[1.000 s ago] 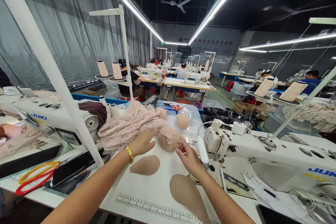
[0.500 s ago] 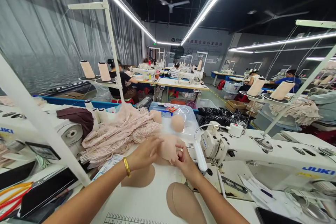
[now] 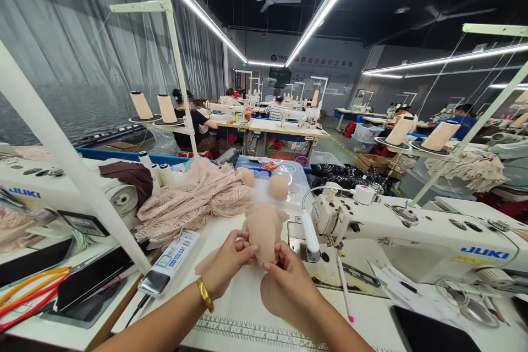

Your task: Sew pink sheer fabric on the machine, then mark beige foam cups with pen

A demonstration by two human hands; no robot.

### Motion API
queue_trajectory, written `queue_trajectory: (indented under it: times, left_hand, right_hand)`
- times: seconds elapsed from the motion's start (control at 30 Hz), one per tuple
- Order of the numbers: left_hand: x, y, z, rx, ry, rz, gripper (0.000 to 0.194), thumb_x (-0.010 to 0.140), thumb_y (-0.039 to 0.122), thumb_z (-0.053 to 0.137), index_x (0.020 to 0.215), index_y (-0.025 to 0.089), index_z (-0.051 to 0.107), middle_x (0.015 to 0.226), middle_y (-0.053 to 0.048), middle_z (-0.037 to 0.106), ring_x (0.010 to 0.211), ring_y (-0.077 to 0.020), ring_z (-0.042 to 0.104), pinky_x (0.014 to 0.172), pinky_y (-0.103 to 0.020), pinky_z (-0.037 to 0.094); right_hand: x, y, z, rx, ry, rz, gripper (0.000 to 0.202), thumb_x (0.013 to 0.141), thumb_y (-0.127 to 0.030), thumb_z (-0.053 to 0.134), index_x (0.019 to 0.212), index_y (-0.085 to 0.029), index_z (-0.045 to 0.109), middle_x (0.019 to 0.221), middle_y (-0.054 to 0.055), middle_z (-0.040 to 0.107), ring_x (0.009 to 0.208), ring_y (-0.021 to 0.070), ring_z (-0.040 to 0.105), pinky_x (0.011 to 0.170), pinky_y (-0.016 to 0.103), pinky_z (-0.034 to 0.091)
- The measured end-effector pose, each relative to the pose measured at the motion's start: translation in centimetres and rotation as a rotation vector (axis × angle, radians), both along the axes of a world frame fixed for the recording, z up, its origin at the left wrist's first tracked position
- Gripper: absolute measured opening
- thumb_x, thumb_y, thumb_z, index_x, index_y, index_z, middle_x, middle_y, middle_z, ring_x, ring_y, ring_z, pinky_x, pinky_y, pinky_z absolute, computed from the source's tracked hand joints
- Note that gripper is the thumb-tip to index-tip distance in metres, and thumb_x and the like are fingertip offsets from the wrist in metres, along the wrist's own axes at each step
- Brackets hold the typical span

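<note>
Between my two hands a thin beige fabric piece point(image 3: 264, 225) is held up over the white table. My left hand point(image 3: 231, 262) pinches its lower left edge between thumb and fingers. On the lower right edge, my right hand point(image 3: 292, 276) has a similar pinch, close to the left thumb. Below my right hand lies a beige moulded bra cup point(image 3: 272, 298), partly covered by the wrist. Another rounded cup point(image 3: 279, 187) rests farther back on a clear plastic lid. Behind my left hand, most of a further beige piece is hidden.
A white sewing machine point(image 3: 396, 231) stands at right, with a pen point(image 3: 345, 289) and a phone point(image 3: 431, 330) nearby. Pink lace point(image 3: 193, 192) is heaped at back left. A ruler point(image 3: 247, 330) runs along the front. A thread-stand post point(image 3: 78, 168) crosses the left side.
Both hands have come nearer to me and now pinch the fabric's lower edge, which hangs straighter. My left hand has moved off the fabric's upper left side. The view has shifted slightly.
</note>
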State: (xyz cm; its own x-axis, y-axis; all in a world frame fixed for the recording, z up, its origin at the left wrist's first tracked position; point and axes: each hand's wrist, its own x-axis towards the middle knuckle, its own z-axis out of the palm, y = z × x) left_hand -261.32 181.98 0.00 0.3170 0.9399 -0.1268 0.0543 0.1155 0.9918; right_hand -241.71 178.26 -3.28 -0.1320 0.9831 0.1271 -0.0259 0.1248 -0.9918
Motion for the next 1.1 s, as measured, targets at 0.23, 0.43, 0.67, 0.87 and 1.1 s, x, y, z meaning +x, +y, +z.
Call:
queue_trajectory:
  times: [0.23, 0.43, 0.67, 0.87, 1.1]
  left_hand:
    - [-4.1, -0.6, 2.4, -0.086, -0.133, 0.087, 0.066, 0.060, 0.052, 0.096, 0.105, 0.022, 0.057, 0.076, 0.004, 0.065, 0.075, -0.0160, 0.068, 0.077, -0.031, 0.054]
    - [-1.8, -2.9, 1.5, -0.291, -0.260, 0.071, 0.072, 0.064, 0.047, 0.099, 0.116, 0.020, 0.056, 0.099, -0.007, 0.076, 0.091, -0.0219, 0.075, 0.091, -0.038, 0.059]
    - [0.1, -4.4, 0.4, -0.280, -0.423, 0.057, 0.053, 0.069, 0.047, 0.095, 0.103, 0.019, 0.065, 0.110, -0.010, 0.075, 0.098, -0.0216, 0.072, 0.083, -0.029, 0.059]
    - [-4.4, -3.2, 1.5, -0.189, -0.220, 0.026, 0.047, 0.073, 0.053, 0.090, 0.100, 0.020, 0.069, 0.098, -0.005, 0.075, 0.087, -0.0174, 0.068, 0.075, -0.024, 0.055]
    - [-9.2, 0.5, 1.8, 0.426, 0.677, 0.024, 0.044, 0.092, 0.055, 0.057, 0.114, 0.019, 0.069, 0.106, -0.012, 0.076, 0.098, -0.0348, 0.071, 0.089, -0.050, 0.057]
  right_hand:
    - [1.8, -1.4, 0.1, -0.016, -0.062, -0.048, 0.043, 0.087, -0.060, 0.072, 0.076, -0.023, 0.052, 0.070, -0.004, 0.051, 0.067, 0.0167, 0.047, 0.066, 0.029, 0.037]
    - [0.5, -2.5, 1.4, 0.016, -0.120, -0.019, 0.030, 0.086, -0.045, 0.074, 0.075, -0.023, 0.057, 0.072, -0.003, 0.054, 0.070, 0.0177, 0.049, 0.070, 0.030, 0.039]
    - [0.3, -6.5, 2.8, 0.113, -0.208, 0.014, 0.040, 0.097, -0.058, 0.061, 0.079, -0.023, 0.067, 0.083, 0.003, 0.064, 0.082, 0.0222, 0.058, 0.079, 0.033, 0.044]
    - [3.3, -8.5, 1.7, 0.008, -0.261, -0.081, 0.053, 0.102, -0.068, 0.046, 0.077, -0.023, 0.058, 0.075, 0.000, 0.055, 0.073, 0.0197, 0.053, 0.071, 0.030, 0.042]
    - [7.3, -9.9, 0.0, -0.040, -0.470, -0.190, 0.049, 0.100, -0.064, 0.052, 0.072, -0.024, 0.049, 0.071, 0.001, 0.053, 0.070, 0.0223, 0.051, 0.063, 0.032, 0.041]
